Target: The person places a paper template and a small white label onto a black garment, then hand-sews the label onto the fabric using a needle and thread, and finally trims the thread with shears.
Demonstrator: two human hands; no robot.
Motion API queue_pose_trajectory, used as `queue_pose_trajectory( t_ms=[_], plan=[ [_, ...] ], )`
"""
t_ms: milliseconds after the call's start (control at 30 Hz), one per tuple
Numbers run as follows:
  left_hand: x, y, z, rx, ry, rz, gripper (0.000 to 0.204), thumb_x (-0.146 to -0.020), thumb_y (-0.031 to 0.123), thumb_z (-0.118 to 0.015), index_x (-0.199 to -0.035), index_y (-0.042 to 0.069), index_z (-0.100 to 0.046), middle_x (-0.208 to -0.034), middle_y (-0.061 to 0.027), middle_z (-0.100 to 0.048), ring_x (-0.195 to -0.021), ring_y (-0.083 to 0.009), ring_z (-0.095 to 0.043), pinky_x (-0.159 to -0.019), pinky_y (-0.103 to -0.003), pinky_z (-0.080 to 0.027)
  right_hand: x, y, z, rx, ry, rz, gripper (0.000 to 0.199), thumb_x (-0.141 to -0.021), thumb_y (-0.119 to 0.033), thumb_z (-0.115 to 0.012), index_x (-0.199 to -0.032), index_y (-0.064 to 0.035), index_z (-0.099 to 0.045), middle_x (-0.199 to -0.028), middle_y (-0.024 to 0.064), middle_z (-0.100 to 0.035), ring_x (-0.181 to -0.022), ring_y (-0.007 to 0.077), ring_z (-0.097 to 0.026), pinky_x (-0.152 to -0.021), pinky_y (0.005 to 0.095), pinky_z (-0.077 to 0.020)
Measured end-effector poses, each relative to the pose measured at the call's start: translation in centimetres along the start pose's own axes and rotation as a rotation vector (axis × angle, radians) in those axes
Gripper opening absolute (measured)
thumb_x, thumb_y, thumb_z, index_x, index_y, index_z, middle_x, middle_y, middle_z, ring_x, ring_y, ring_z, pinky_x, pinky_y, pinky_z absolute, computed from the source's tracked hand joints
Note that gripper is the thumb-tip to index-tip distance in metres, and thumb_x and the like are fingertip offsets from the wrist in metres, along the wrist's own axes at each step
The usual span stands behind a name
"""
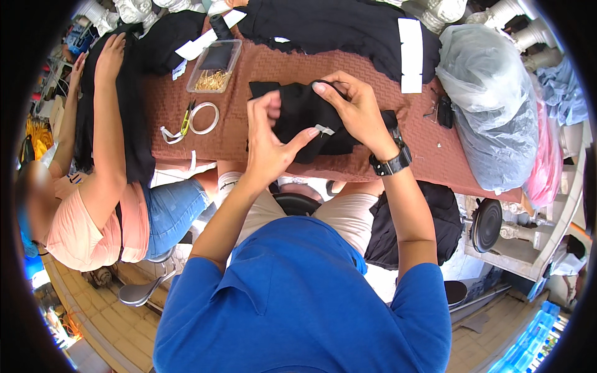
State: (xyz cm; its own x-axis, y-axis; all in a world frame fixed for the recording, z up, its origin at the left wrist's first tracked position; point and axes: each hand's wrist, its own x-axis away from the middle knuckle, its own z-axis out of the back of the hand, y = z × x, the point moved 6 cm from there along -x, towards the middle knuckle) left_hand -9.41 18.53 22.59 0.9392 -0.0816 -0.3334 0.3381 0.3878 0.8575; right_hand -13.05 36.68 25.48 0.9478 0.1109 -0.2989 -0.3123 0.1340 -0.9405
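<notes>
A piece of black fabric [298, 115] is in front of me over the brown-covered table. My right hand [359, 112] pinches its upper edge between thumb and fingers. Over the left part of the cloth is my left hand [270, 137], its fingers raised and slightly blurred, well apart from the thumb. That thumb reaches right, its tip at a small white label [324, 130] on the fabric. Whether it presses the label or only lies beside it, I cannot tell. A black watch is on my right wrist.
Left on the table [236, 137] are a clear plastic box [214, 65] of gold pins, yellow-handled snips [186, 121] and a white ring [204, 118]. More black cloth [336, 28] lies behind. A large plastic-wrapped bundle [488, 105] stands right. Left, a co-worker [102, 208] handles black cloth.
</notes>
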Motion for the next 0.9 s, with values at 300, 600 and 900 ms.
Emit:
queue_pose_trajectory(
  t_ms=[300, 600, 900],
  plan=[
    [-5.8, -5.1, -3.4, 0.575, -0.594, 0.241, 0.054, -0.091, 0.028, -0.077, -0.132, -0.001, -0.058, -0.111, -0.003, -0.066, -0.106, -0.0105, -0.06, -0.099, -0.027, -0.044, -4.1, 2.6, -0.9, 0.032, -0.302, -0.154, 0.035, -0.094, -0.034, -0.074, -0.091, 0.0003, -0.074, -0.076, -0.0021, -0.064, -0.072, 0.0062, -0.05, -0.067, 0.0261, -0.0426],
    [-3.9, -6.4, -3.5, 0.713, -0.739, 0.543, 0.053, -0.087, 0.023, -0.078, -0.131, 0.0, -0.06, -0.122, -0.0081, -0.067, -0.111, -0.0151, -0.064, -0.099, -0.03, -0.049, -5.4, 6.1, -1.5, -0.04, -0.381, -0.289, 0.034, -0.09, -0.039, -0.079, -0.091, -0.0047, -0.077, -0.082, -0.004, -0.067, -0.078, 0.0062, -0.053, -0.075, 0.0253, -0.0437],
    [-3.0, -6.8, -3.7, 0.918, -0.631, 0.7, 0.048, -0.09, 0.021, -0.074, -0.129, -0.002, -0.06, -0.118, -0.0111, -0.069, -0.103, -0.0179, -0.07, -0.089, -0.033, -0.059, -4.4, 10.7, -0.8, -0.216, -0.183, -0.395, 0.048, -0.096, -0.044, -0.071, -0.111, 0.0011, -0.07, -0.105, 0.0058, -0.069, -0.102, 0.0134, -0.061, -0.094, 0.0275, -0.0469]
  ],
)
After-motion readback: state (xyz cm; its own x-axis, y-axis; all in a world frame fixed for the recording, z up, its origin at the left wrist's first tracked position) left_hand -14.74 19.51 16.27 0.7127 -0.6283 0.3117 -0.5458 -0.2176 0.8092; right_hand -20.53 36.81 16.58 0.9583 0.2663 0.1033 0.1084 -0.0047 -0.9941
